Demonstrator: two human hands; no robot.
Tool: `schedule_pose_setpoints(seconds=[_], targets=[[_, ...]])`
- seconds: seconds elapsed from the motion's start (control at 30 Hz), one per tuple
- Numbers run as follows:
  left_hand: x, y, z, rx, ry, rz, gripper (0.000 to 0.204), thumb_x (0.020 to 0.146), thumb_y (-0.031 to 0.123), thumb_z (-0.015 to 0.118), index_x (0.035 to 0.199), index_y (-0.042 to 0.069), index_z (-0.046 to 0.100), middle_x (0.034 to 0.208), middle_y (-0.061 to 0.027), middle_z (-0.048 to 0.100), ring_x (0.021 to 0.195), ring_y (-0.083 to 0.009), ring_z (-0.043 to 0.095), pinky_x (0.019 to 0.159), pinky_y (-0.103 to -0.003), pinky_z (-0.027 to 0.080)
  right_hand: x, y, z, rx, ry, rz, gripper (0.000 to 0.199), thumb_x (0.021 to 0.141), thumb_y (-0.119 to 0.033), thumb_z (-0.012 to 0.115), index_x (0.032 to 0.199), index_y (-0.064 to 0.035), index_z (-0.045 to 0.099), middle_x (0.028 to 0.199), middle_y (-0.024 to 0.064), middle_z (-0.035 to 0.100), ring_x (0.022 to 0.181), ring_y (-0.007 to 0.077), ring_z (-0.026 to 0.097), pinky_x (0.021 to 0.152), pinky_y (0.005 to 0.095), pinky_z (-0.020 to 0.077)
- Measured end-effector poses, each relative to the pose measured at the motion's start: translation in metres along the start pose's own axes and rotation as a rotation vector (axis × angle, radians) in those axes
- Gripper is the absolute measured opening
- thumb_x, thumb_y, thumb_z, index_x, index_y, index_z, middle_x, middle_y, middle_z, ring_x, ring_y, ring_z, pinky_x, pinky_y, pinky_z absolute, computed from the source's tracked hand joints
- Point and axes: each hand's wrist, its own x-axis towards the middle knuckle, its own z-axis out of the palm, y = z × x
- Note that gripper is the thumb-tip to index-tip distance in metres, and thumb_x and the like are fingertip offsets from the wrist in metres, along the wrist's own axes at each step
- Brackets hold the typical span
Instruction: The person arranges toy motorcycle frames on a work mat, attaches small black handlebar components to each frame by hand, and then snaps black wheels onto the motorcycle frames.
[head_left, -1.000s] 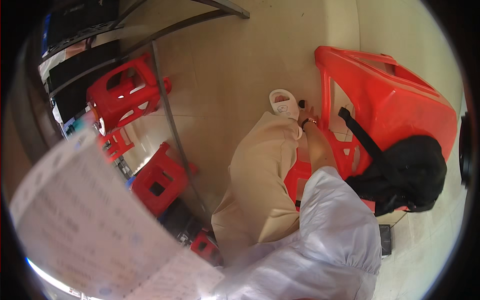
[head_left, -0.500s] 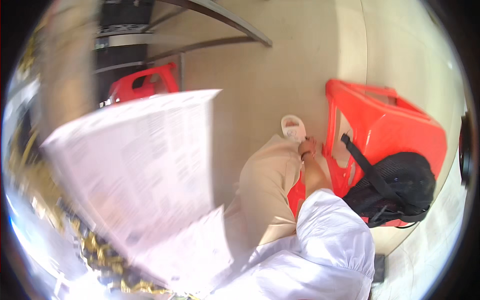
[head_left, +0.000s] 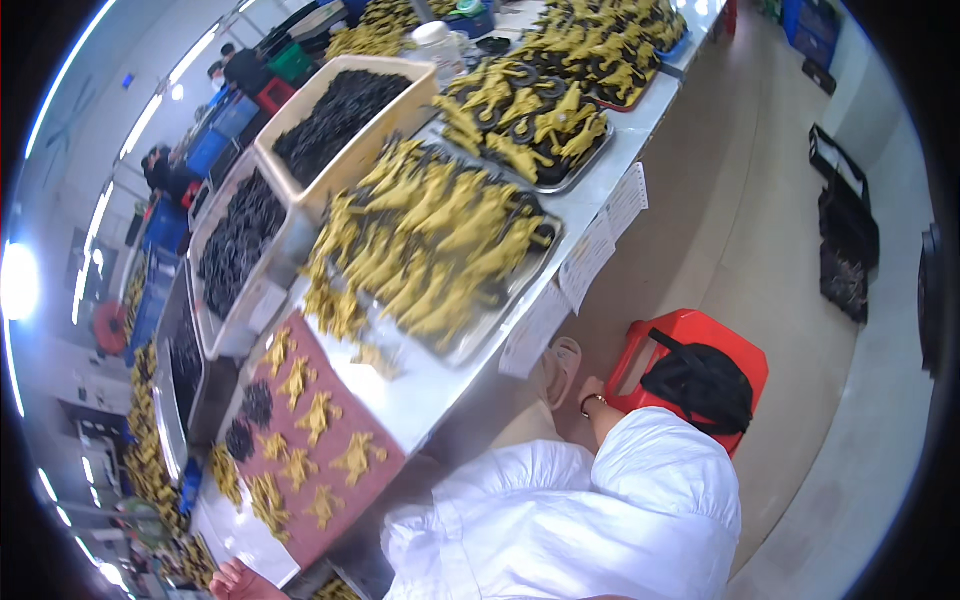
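My left hand (head_left: 238,579) is at the lower left, close to the near edge of the table, with its fingers loosely bent and apart and nothing seen in it. Low beside my leg, my right hand (head_left: 593,389) has its fingers curled at the near side of a red plastic stool (head_left: 745,352); part of the grip is hidden. A black bag (head_left: 700,385) lies on that stool. On the table, a reddish-brown mat (head_left: 345,490) bears several yellow animal-shaped figures (head_left: 318,417) and two small dark heaps (head_left: 257,404).
A metal tray (head_left: 465,345) is piled with yellow-and-black figures, and more trays stand beyond it. Bins of black pieces (head_left: 345,120) line the table's far side. Paper sheets (head_left: 590,262) hang off the table edge. A black case (head_left: 845,240) lies on the floor. Other people work far left.
My view has swung from the floor and hanging papers up to the tabletop. My left hand has come into sight; my right hand stays low by the red stool.
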Motion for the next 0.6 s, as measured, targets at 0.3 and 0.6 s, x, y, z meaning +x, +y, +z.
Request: schedule_pose_setpoints(seconds=[0.3,0.6], targets=[[-0.059,0.035,-0.05,0.128,0.281,0.196,0.036,0.1,0.029,0.042,0.097,-0.002,0.061,0.079,-0.0043,0.044,0.079,-0.0177,0.039,0.078,-0.034,0.032,-0.081,0.01,-0.068,-1.022,-0.238,-0.551,0.028,0.085,-0.028,0.06,0.106,-0.0134,0.072,0.106,0.0143,0.07,0.093,0.0286,0.069,0.078,0.0437,0.0558],[-0.101,0.046,-0.077,0.05,0.356,0.205,0.035,0.099,0.026,0.043,0.1,-0.004,0.062,0.081,-0.006,0.048,0.08,-0.0184,0.04,0.079,-0.034,0.034,-0.088,-0.033,-0.095,-1.169,-0.169,-0.613,0.028,0.085,-0.027,0.06,0.107,-0.0134,0.071,0.107,0.0139,0.069,0.096,0.0286,0.068,0.079,0.044,0.0554]])
